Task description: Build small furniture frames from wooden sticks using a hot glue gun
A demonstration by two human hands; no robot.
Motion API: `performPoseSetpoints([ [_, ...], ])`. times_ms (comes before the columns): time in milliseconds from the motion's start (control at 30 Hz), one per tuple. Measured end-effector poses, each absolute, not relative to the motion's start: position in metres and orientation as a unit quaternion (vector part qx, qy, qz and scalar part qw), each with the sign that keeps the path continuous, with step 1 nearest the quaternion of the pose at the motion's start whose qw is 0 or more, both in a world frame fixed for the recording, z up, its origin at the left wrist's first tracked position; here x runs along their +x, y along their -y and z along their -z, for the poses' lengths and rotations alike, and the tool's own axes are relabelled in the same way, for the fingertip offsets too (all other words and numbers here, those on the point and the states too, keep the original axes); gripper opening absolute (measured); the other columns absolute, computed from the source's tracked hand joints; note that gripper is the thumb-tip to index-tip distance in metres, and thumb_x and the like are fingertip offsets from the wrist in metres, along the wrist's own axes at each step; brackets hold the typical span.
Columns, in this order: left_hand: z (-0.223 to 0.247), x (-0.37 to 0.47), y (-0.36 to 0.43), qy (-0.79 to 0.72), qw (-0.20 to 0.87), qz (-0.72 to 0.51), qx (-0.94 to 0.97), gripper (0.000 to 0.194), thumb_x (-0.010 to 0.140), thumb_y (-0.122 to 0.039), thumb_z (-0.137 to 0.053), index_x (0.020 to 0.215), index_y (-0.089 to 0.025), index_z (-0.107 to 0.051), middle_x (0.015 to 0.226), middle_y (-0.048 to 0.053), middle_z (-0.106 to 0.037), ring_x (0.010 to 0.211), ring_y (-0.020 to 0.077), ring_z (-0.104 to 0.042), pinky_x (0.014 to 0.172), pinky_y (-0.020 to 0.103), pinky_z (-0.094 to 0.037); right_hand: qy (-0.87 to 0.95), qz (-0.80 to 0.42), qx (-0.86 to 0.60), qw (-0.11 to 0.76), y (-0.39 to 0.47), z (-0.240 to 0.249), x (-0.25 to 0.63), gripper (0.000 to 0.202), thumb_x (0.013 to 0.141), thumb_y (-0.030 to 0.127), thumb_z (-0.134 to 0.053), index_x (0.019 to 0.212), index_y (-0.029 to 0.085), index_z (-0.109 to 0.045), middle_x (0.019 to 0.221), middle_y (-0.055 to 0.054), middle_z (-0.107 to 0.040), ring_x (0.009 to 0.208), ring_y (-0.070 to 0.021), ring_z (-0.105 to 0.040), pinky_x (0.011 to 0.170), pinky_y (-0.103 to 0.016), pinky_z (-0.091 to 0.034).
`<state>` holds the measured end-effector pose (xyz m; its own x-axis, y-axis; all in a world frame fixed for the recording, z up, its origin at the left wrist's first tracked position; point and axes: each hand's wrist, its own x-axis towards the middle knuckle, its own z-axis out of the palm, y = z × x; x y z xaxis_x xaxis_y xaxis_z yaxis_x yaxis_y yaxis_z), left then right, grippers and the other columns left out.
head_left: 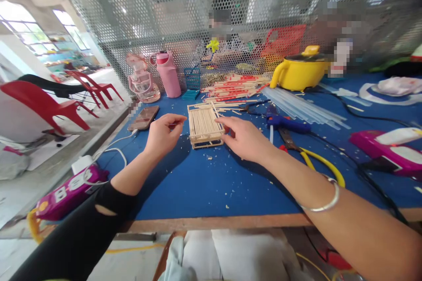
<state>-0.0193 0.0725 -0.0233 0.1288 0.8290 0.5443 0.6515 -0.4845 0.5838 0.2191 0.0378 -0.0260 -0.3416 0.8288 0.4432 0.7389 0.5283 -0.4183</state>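
Observation:
A small rectangular stick model [206, 124] stands on the blue table, built of thin pale wooden sticks with a slatted panel and a low railed frame. At its right edge, my right hand [245, 138] grips it between fingertips and thumb. Just left of the model is my left hand [165, 134], its fingers curled and the thumb and index fingertip brought together in a pinch. Anything between those fingertips is too small to make out. Loose wooden sticks [231, 90], some red-marked, lie in a pile behind the model.
Right of the model lie a blue glue gun [290, 124], yellow-handled pliers [325, 162] and translucent glue sticks [303, 107]. Farther back stand a yellow pot [301, 72] and a pink bottle [169, 74]. A phone [144, 117] and a purple power strip [70, 191] are at left.

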Motion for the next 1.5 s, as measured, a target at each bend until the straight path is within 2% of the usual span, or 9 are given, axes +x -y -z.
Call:
performPoseSetpoints([
  [100,0.014,-0.015,-0.056,-0.499,0.082,-0.461,0.729,0.022,0.08,-0.031,-0.061,0.092,-0.015,-0.069,0.097,0.007,-0.068,0.08,0.0146,-0.062,0.069,0.025,-0.051,0.778,-0.072,-0.504,0.367,-0.034,0.018,0.22,0.048,0.075,0.012,-0.053,0.123,0.017,-0.056,0.095,-0.006,-0.066,0.074,-0.017,-0.058,0.067,-0.03,-0.045],
  [167,0.009,-0.008,-0.029,-0.493,0.072,-0.48,0.722,0.026,0.077,-0.036,-0.067,0.094,-0.017,-0.066,0.089,0.004,-0.066,0.074,0.0131,-0.06,0.068,0.025,-0.05,0.762,-0.108,-0.496,0.401,-0.019,0.005,0.216,0.031,0.081,0.022,-0.056,0.111,0.017,-0.063,0.09,-0.005,-0.068,0.072,-0.0163,-0.059,0.067,-0.029,-0.046],
  [267,0.014,0.003,0.022,-0.495,0.109,-0.449,0.736,0.036,0.075,-0.031,-0.069,0.107,-0.022,-0.056,0.075,-0.003,-0.06,0.062,0.0098,-0.054,0.06,0.022,-0.048,0.817,-0.249,-0.399,0.333,0.018,-0.013,0.201,0.028,0.091,0.037,-0.05,0.107,0.021,-0.067,0.096,-0.004,-0.071,0.084,-0.0166,-0.064,0.074,-0.027,-0.046],
  [367,0.032,0.01,0.064,-0.527,0.128,-0.45,0.709,0.021,0.071,-0.02,-0.067,0.08,-0.023,-0.048,0.058,-0.008,-0.044,0.047,0.0071,-0.041,0.044,0.018,-0.037,0.838,-0.337,-0.348,0.251,0.055,-0.014,0.185,0.027,0.095,0.025,-0.043,0.102,0.02,-0.069,0.093,-0.003,-0.073,0.083,-0.0148,-0.065,0.071,-0.025,-0.046],
  [567,0.055,0.013,0.081,-0.554,0.13,-0.437,0.697,0.025,0.073,-0.023,-0.065,0.066,-0.022,-0.041,0.054,-0.007,-0.044,0.046,0.0077,-0.039,0.041,0.018,-0.035,0.635,-0.467,-0.496,0.365,0.083,0.029,0.172,0.021,0.079,0.041,-0.068,0.083,0.022,-0.073,0.072,0.002,-0.073,0.062,-0.0118,-0.063,0.054,-0.02,-0.047],
  [767,0.044,0.011,0.081,-0.483,0.101,-0.403,0.771,0.029,0.076,-0.018,-0.066,0.064,-0.022,-0.04,0.053,-0.007,-0.045,0.045,0.0077,-0.041,0.042,0.019,-0.034,0.577,-0.451,-0.548,0.404,0.094,0.035,0.176,0.019,0.068,0.036,-0.076,0.06,0.02,-0.07,0.056,0.002,-0.065,0.052,-0.0089,-0.053,0.047,-0.019,-0.04],
  [1033,0.014,-0.003,0.063,-0.293,0.037,-0.312,0.903,0.024,0.082,-0.021,-0.066,0.071,-0.023,-0.044,0.06,-0.005,-0.054,0.051,0.0084,-0.049,0.046,0.022,-0.036,0.639,-0.532,-0.465,0.305,0.09,0.027,0.201,0.014,0.079,0.032,-0.067,0.072,0.019,-0.068,0.054,0.006,-0.05,0.051,-0.0069,-0.037,0.045,-0.021,-0.027],
  [1367,0.012,-0.002,0.049,-0.286,0.055,-0.31,0.905,0.019,0.08,-0.026,-0.07,0.076,-0.022,-0.052,0.064,-0.005,-0.059,0.053,0.0074,-0.054,0.049,0.02,-0.042,0.729,-0.397,-0.454,0.323,0.097,0.024,0.198,0.021,0.09,0.031,-0.052,0.072,0.022,-0.053,0.066,0.006,-0.059,0.059,-0.0079,-0.05,0.054,-0.02,-0.036],
  [1500,0.012,-0.024,0.041,-0.334,0.088,-0.335,0.877,0.016,0.085,-0.013,-0.062,0.095,-0.025,-0.062,0.08,-0.002,-0.069,0.069,0.0083,-0.064,0.062,0.017,-0.05,0.712,-0.363,-0.494,0.342,0.105,0.025,0.223,0.024,0.093,0.037,-0.047,0.073,0.025,-0.054,0.062,0.003,-0.059,0.056,-0.011,-0.055,0.05,-0.023,-0.039],
])
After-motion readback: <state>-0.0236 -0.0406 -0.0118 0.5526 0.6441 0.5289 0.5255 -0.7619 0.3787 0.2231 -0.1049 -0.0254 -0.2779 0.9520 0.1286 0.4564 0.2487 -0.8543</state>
